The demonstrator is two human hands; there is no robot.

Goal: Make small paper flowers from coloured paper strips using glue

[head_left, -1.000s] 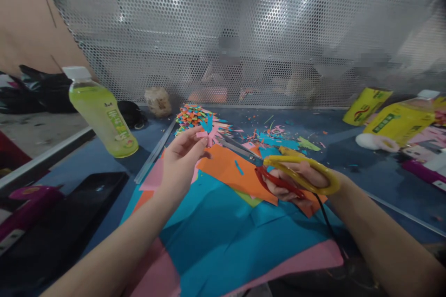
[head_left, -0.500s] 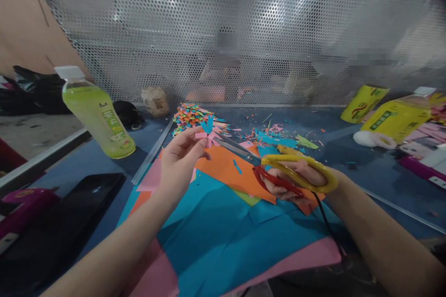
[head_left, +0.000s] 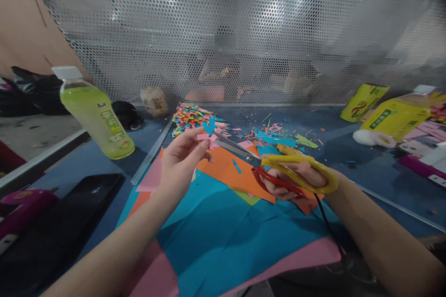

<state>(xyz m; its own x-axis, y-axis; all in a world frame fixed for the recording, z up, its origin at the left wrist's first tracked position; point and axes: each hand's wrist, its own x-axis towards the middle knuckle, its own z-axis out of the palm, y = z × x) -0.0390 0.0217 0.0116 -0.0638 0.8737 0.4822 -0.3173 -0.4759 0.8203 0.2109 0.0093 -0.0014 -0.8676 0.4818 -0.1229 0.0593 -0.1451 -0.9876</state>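
Between the thumb and fingers of my left hand (head_left: 183, 160) are small pieces of blue and pink paper (head_left: 209, 125), the blue one cut into points at its top. My right hand (head_left: 289, 178) is closed round the handles of a pair of scissors (head_left: 299, 167), one loop yellow and one red. The blades reach left, with their tips at the paper pieces by my left fingertips. Below both hands lie large sheets of blue paper (head_left: 216, 222), orange paper (head_left: 233, 171) and pink paper (head_left: 306, 260). A heap of small coloured paper pieces (head_left: 191, 118) sits just behind my left hand.
A green drink bottle (head_left: 97, 116) stands at left, near a black phone (head_left: 76, 213). Paper scraps (head_left: 275, 137) litter the table behind the scissors. A yellow bottle (head_left: 397, 118) lies tilted at right. A perforated metal panel (head_left: 223, 18) closes the back.
The paper pieces in my left hand have shifted slightly to the right and turned a little. The scissor blades look closer together than before. My right hand keeps nearly the same place.
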